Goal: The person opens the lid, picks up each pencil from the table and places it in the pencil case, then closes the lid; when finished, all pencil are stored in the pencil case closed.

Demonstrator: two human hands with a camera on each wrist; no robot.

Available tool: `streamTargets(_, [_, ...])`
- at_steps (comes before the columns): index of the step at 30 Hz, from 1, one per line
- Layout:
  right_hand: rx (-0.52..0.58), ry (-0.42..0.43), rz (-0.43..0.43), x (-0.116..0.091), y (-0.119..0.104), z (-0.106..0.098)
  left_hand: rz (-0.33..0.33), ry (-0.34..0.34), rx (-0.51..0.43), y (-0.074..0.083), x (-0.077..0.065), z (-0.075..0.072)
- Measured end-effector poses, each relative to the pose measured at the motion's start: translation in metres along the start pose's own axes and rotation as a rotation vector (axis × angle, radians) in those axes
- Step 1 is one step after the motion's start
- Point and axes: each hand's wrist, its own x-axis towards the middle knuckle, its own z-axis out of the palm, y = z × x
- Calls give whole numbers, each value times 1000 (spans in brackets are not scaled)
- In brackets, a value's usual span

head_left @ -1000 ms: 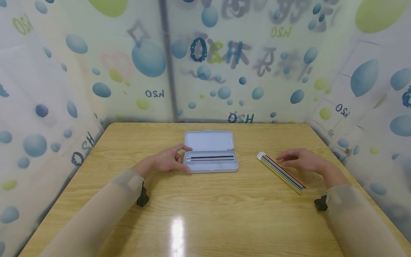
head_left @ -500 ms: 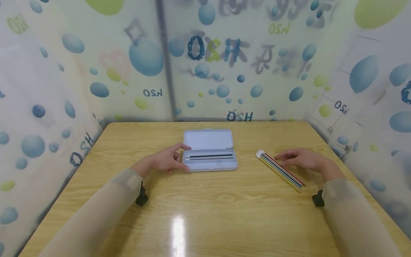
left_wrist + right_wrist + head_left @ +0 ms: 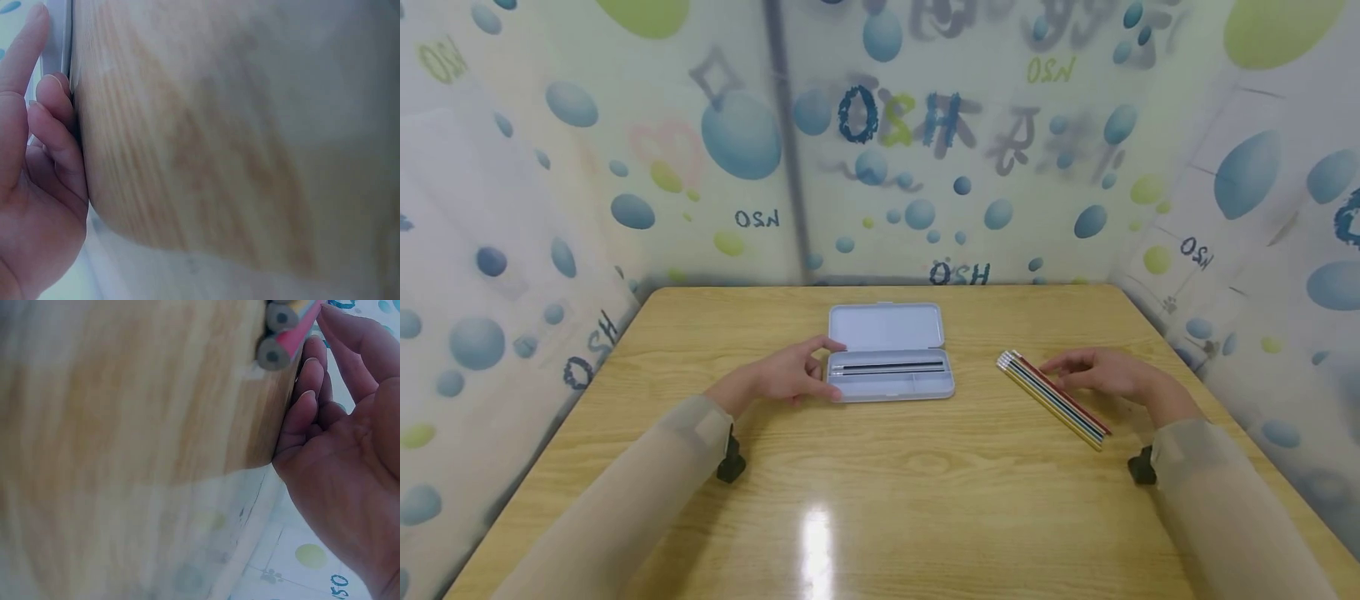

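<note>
A pale plastic pencil case lies with its lid folded back on the table. Two dark-looking pencils lie in its rear compartment. My left hand holds the case's left end, index finger at the back corner and thumb at the front. To the right, several coloured pencils lie side by side at a slant, white-tipped ends away from me. My right hand rests beside them with loosely bent fingers. In the right wrist view, the index fingertip is at the red pencil; contact is unclear.
The wooden table shows a bright reflection near its front. A patterned curtain stands along the table's back and both sides. Dark wrist devices are strapped below both sleeves.
The view has shifted slightly. Both hands, the pencil case and the coloured pencils otherwise look the same, with the right hand still beside the pencils.
</note>
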Motion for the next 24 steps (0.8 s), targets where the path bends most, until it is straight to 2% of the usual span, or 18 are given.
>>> streamTargets(13, [-27,49,3,2,1,1,-11,0,-12,2,-1,0])
streamTargets(24, [-44,57,29,2,-4,0,-5,-1,-7,2,-1,1])
